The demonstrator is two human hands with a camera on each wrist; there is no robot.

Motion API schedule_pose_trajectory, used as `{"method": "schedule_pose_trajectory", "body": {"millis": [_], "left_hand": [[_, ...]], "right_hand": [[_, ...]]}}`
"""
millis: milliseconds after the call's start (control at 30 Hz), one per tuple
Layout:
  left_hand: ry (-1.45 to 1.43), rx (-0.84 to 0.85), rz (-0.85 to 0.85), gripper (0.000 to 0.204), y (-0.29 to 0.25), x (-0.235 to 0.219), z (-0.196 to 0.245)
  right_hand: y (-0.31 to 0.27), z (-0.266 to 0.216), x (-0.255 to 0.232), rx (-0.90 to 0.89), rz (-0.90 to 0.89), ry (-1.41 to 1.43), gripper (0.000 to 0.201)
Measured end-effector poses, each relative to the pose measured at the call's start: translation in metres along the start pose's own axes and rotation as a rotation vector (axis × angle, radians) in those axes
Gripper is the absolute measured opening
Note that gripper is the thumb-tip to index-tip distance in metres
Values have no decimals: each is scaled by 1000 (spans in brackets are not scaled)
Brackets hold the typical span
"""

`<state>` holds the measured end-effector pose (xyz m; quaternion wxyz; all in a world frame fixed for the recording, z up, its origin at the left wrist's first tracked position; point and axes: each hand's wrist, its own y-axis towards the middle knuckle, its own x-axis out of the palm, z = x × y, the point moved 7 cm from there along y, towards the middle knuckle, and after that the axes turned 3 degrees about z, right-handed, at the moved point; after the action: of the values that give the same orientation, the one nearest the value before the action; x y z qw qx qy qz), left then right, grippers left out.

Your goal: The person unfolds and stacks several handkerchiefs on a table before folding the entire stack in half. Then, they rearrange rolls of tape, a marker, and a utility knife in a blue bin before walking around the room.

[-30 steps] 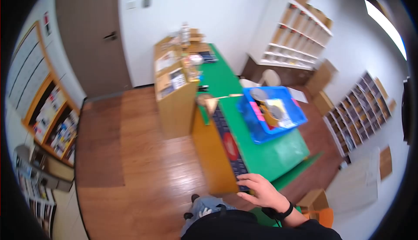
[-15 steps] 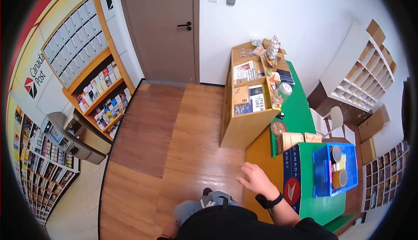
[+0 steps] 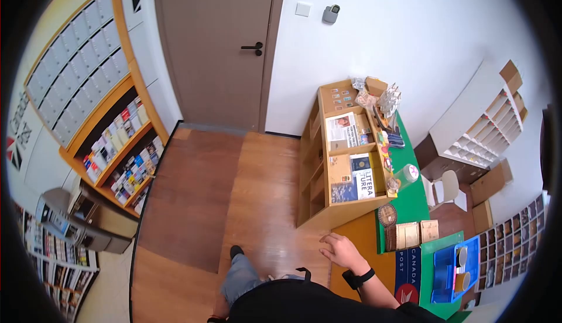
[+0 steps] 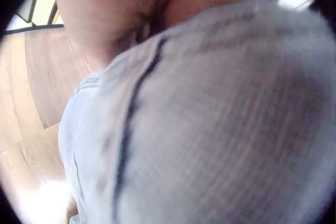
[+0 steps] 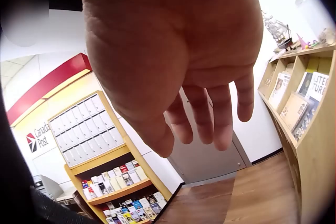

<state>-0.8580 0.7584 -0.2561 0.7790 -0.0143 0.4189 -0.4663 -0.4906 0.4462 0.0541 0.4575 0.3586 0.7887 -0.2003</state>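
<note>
My right hand (image 3: pixel 342 251) hangs in front of my body with nothing in it. In the right wrist view its palm faces the camera and the fingers (image 5: pixel 222 124) hang loosely, slightly bent. Nearest to it in the head view are the wooden display shelf (image 3: pixel 319 214) and the green and yellow counter (image 3: pixel 360 229). My left hand (image 4: pixel 100 14) is low beside my jeans (image 4: pixel 220 124), right at the denim in the left wrist view. Its fingers are hidden, so I cannot tell how they lie.
A brown door (image 3: pixel 211 59) stands ahead beyond the wood floor (image 3: pixel 257 188). To the left are a brochure rack (image 3: pixel 111 165) and grey mailboxes (image 3: pixel 79 59). A blue bin (image 3: pixel 443 276) holding round containers sits on the counter at right, near white pigeonhole shelving (image 3: pixel 468 115).
My view has swung left and moved forward, so the counter and blue bin slide to the right. The right hand has moved off the counter's edge and hangs free. The display shelf appears nearer.
</note>
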Motion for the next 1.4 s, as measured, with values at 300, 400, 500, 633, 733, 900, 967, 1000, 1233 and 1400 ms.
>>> {"method": "schedule_pose_trajectory", "body": {"millis": [300,400,500,633,733,900,967,1000,1233,1400], "left_hand": [[-176,294,-55,27,154,-35,53],[-114,329,-99,26,201,-37,74],[-57,350,-126,26,250,-38,91],[-2,388,-106,26,342,-16,168],[70,414,-63,26,413,-22,213],[294,425,-102,25,478,-59,271],[402,455,-158,25,508,-66,342],[451,470,-193,25,523,-67,368],[706,661,-415,26,631,-29,478],[919,768,-587,26,723,-23,531]], "right_hand": [[120,-34,-16,115,51,-72,29],[141,-24,-13,193,41,-16,29],[173,-7,-13,212,48,-3,27],[233,33,-20,173,98,68,28],[284,71,-21,249,90,134,25],[366,113,-50,82,223,114,20],[386,127,-68,91,227,88,22],[392,135,-75,111,249,99,22],[375,197,-83,457,414,148,22],[369,203,-74,729,514,176,24]]}}
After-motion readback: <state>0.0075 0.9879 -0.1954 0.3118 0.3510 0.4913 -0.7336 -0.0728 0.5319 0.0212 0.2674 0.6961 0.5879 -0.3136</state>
